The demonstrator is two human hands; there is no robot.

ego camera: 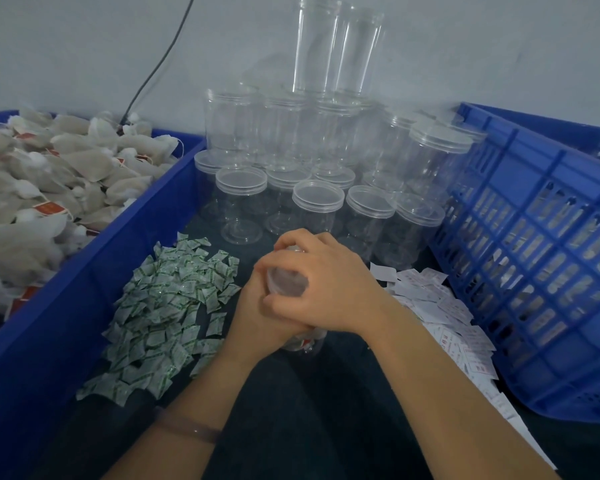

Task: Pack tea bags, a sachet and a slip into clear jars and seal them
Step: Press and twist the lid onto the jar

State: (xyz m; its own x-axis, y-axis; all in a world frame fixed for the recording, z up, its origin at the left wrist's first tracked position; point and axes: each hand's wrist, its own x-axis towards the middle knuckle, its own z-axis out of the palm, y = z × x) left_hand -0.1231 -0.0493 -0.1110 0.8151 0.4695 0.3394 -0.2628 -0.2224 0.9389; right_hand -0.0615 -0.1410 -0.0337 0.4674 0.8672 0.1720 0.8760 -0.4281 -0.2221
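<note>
Step in hand, as judged: screwing lid onto filled jar.
- Right hand (326, 282): fingers curled over translucent round plastic lid (286, 281).
- Left hand (257, 320): wrapped round clear cylindrical plastic jar (303, 344).
- Jar sits between both palms, lid end at 12 o'clock of grip, base peeking out at 6 o'clock.
- Do well: seat lid square on thread, twist with right, brace with left, no squashing thin wall.
- Green-white sachet pile (163, 306) at 9 o'clock of hands.
- White paper slip pile (440, 317) at 3 o'clock.
- Empty lidded clear jars (317, 202) at 12 o'clock.
</note>
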